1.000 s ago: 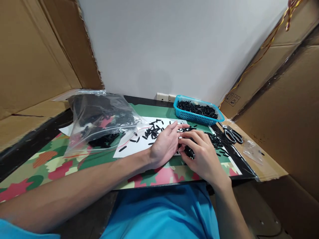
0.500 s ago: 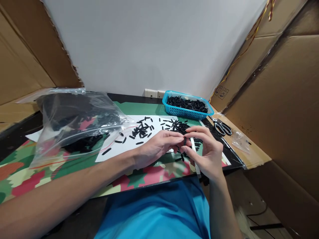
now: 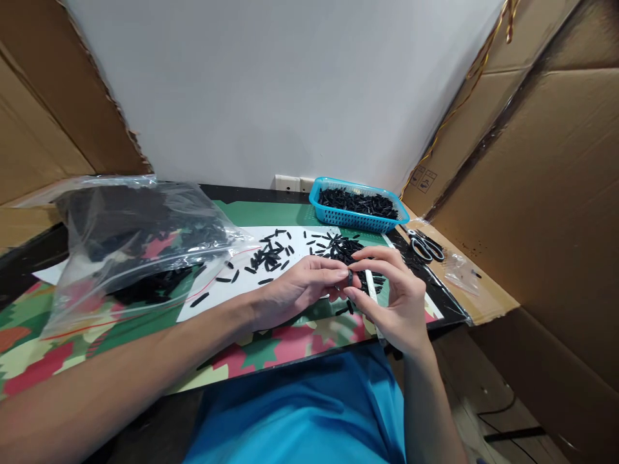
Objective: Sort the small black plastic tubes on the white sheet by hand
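Observation:
Between the fingertips of both hands is a small black strip point(image 3: 351, 278), standing roughly upright. My left hand point(image 3: 309, 283) is closed, its thumb and forefinger pinching the strip from the left. From the right, my right hand point(image 3: 399, 293) holds the strip's two ends with curved fingers and thumb. A slim white stick point(image 3: 371, 285) runs beside and partly behind my right hand; whether the hand grips it is unclear. Beneath and beyond the hands lies a pile of similar black strips point(image 3: 341, 248). More loose black strips point(image 3: 268, 254) are scattered on white paper point(image 3: 198, 283).
A blue basket point(image 3: 355, 218) full of black strips stands at the back. Black-and-grey scissors point(image 3: 424, 246) and a small clear bag point(image 3: 461, 274) lie at right. On the left rests a large clear zip bag point(image 3: 145, 238) with black pieces. Cardboard walls point(image 3: 532, 180) flank the table.
The view has shifted slightly, so most things sit a little further left. Both hands stay together at the black strip, which looks slightly turned between the fingertips.

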Tool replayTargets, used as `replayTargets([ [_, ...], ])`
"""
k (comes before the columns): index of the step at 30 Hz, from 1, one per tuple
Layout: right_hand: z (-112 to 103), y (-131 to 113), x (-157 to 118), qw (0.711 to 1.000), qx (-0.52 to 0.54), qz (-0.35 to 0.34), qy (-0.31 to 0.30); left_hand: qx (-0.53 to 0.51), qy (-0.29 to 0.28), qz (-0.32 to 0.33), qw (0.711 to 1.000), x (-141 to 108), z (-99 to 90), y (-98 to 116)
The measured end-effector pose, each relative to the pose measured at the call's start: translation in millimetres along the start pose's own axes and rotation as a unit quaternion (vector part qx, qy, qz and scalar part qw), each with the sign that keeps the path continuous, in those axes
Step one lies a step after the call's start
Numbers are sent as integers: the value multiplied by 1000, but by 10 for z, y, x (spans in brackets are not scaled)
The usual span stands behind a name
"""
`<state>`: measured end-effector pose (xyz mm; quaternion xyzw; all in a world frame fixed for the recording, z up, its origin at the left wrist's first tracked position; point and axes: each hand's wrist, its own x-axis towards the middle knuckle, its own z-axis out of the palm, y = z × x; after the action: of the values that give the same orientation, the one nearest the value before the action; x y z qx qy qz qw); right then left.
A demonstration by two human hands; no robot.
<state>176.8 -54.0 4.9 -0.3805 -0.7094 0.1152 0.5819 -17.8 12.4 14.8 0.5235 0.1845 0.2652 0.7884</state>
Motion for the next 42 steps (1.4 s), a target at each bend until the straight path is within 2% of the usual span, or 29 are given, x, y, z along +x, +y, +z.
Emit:
replayTargets([
  [7, -5, -14, 11, 1000, -7, 12, -7, 0, 8, -5, 1000, 4, -18, -22],
  [14, -39, -47, 16, 999, -47, 1, -11, 32, 42, -1, 999, 6, -16, -67],
  [21, -44, -83, 28, 996, -79, -32, -14, 81, 72, 15, 994, 4, 8, -49],
  [24, -45, -85, 32, 995, -91, -46, -11, 62, 83, 15, 994, 13, 10, -37],
  [33, -30, -66, 26, 997, -66, -28, -8, 46, 78, 37, 995, 25, 30, -27],
  [40, -39, -58, 8, 998, -54, -11, -19, 111, 105, 82, 985, -1, 96, 33],
  [42, -36, -47, 2, 999, -40, -7, -18, 106, 89, 78, 987, -2, 102, 21],
])
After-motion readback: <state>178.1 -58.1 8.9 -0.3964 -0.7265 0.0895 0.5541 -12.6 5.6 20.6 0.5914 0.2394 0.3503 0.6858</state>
